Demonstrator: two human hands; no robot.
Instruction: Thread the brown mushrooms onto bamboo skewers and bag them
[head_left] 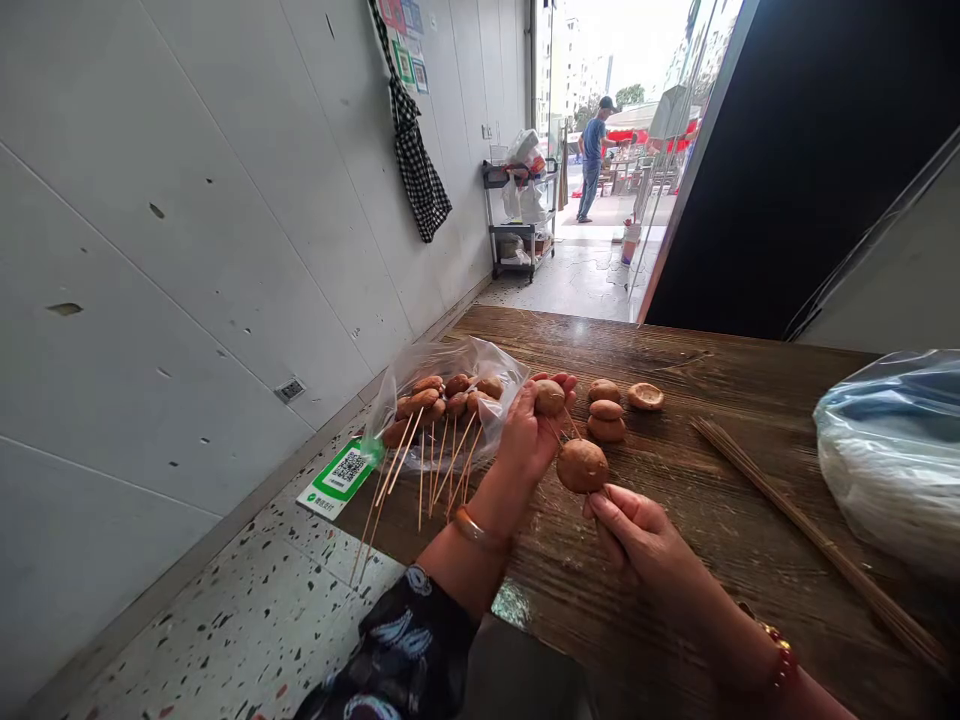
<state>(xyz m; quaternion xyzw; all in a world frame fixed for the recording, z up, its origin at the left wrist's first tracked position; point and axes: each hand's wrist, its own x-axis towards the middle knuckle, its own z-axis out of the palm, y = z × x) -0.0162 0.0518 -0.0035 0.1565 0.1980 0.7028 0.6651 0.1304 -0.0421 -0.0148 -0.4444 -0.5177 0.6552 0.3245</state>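
My left hand [527, 432] is closed around a round brown mushroom cap [550, 398], held above the wooden table. Below and to its right, my right hand [637, 530] pinches the lower edge of a larger mushroom cap [583, 466], apparently with skewers through it. Thin stick ends show between the two caps; whether they enter the upper one I cannot tell. Behind my hands, several loose mushroom caps [606, 428] lie on the table, two stacked. One upturned cap [646, 397] shows its pale hollow side.
A clear plastic bag [495, 357] at left holds skewered mushroom caps [424, 398], sticks pointing toward me. A green QR-code card [345, 470] lies beside it. Thin sticks [795, 520] and a filled plastic bag [900, 450] are at right. Beyond are a cart [521, 230] and a person [592, 160].
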